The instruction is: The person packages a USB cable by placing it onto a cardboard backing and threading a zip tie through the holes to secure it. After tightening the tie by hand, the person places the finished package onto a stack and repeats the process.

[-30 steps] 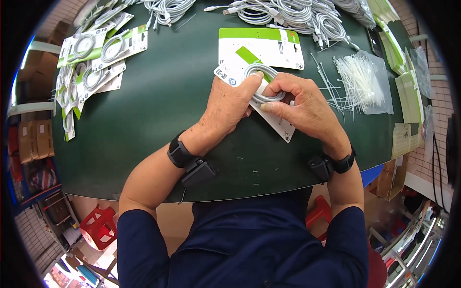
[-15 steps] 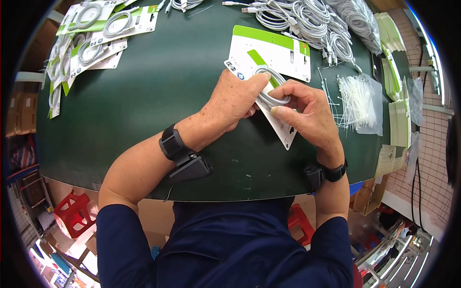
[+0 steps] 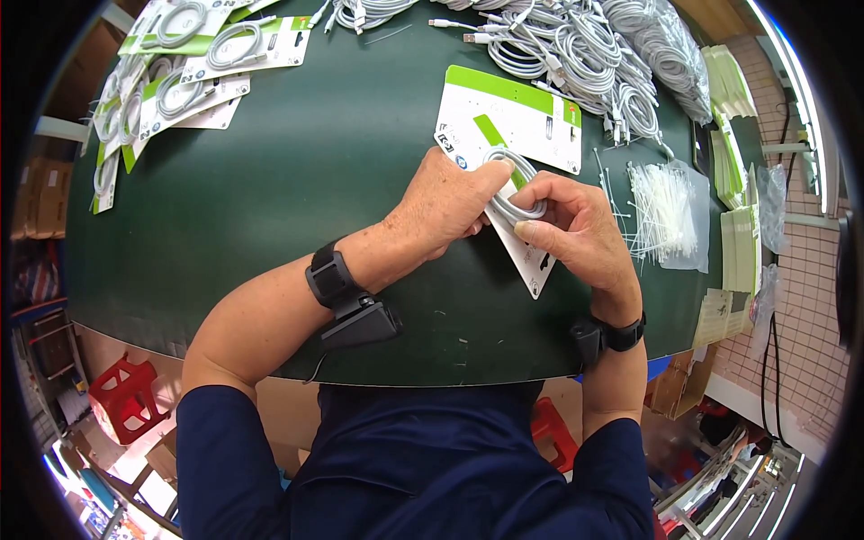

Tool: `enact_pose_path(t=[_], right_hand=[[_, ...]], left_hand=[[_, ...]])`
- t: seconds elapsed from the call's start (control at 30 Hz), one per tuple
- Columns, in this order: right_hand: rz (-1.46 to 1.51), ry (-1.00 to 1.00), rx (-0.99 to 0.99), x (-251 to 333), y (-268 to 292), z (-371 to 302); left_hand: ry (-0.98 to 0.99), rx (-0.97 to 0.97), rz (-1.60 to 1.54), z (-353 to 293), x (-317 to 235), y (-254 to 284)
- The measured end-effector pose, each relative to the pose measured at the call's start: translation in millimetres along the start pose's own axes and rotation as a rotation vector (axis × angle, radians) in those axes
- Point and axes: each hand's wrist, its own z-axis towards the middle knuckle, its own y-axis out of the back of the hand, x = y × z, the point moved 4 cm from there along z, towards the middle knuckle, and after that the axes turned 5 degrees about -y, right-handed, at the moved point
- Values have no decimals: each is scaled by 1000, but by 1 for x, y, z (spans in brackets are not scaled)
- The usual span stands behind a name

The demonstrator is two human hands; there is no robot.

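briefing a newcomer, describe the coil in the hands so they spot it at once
Above the dark green table, find the left hand and right hand close together. Between them, a grey cable coil lies against a white card. Unlike the loose cable pile and the coil-bearing cards at upper left, this coil is held by both hands.

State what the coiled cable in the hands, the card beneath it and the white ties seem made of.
Coiled cable: probably soft plastic sheathing with a satin finish, from its even, rounded loops; a woven cover can't be ruled out.
Card: likely thin paperboard, printed, perhaps coated, from its flat face and crisp edges.
White ties: probably smooth plastic, from their slim, pale, stiff-looking strips.
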Motion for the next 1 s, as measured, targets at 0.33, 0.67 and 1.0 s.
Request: enact_pose_path(t=[0.33,0.67,1.0], right_hand=[[-190,96,-95,8,-6,-1],[-235,560,-512,22,16,-14],[-508,12,-531,-19,99,-37]], left_hand=[[-72,-78,62,3,2,2],[-223,-150,-11,-4,-13,7],[-366,-240,4,12,-30,33]])
